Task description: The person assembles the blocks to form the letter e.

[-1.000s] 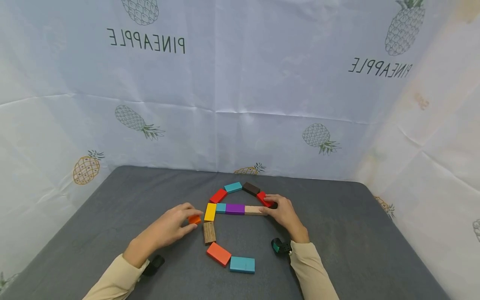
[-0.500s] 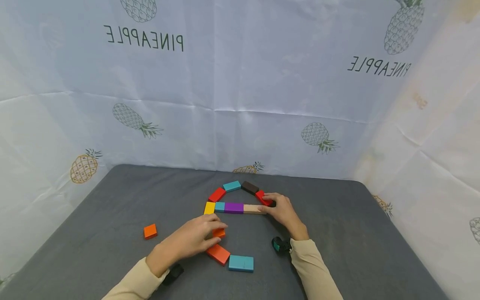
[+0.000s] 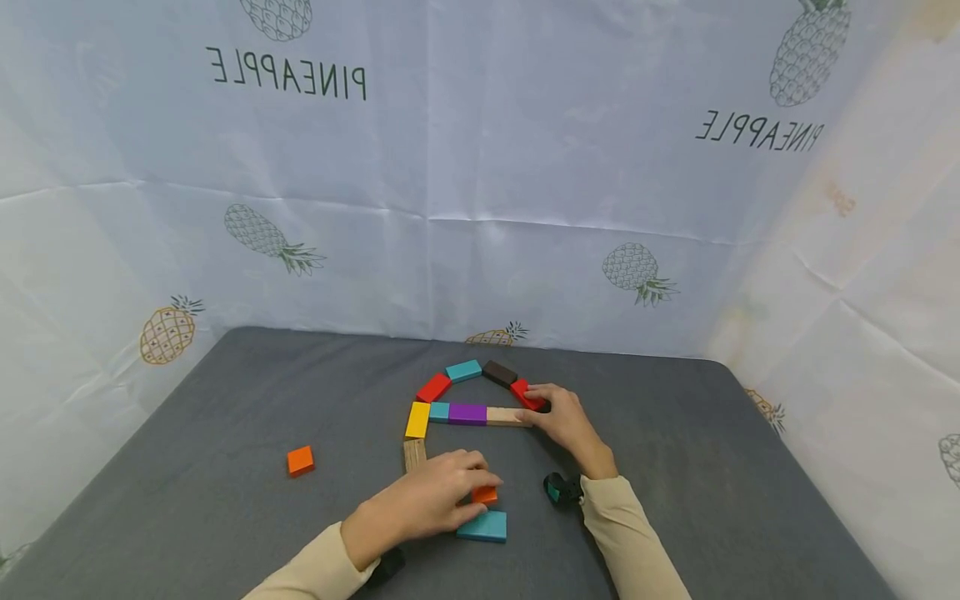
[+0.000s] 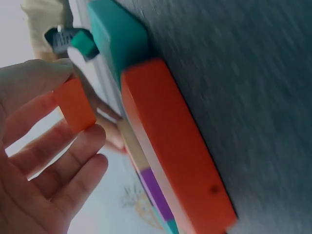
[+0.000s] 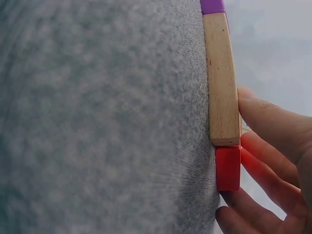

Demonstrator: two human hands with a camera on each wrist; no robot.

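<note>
My left hand [image 3: 427, 500] pinches a small orange block [image 3: 485, 495] between thumb and fingers, above the near blue block [image 3: 483, 527]. In the left wrist view, the held block is off the table, beside a longer orange-red block [image 4: 175, 146] that my hand hides in the head view. My right hand [image 3: 566, 429] spans the right end of the block figure. Its thumb rests on the pale wooden block [image 5: 222, 78], while its fingers curl about the small red block [image 5: 228, 168] standing against that block's end.
A yellow block [image 3: 417, 421], a purple block [image 3: 468, 414], a dark brown block [image 3: 499, 374] and several others form a curved outline with a crossbar on the grey table [image 3: 675, 467]. Another orange block [image 3: 301, 461] lies alone at left. A pineapple-print curtain [image 3: 480, 167] hangs behind.
My left hand has carried the orange block rightward and nearer, from left of the yellow block to over the near blue block, uncovering the lone orange block. My right hand has stayed in place.
</note>
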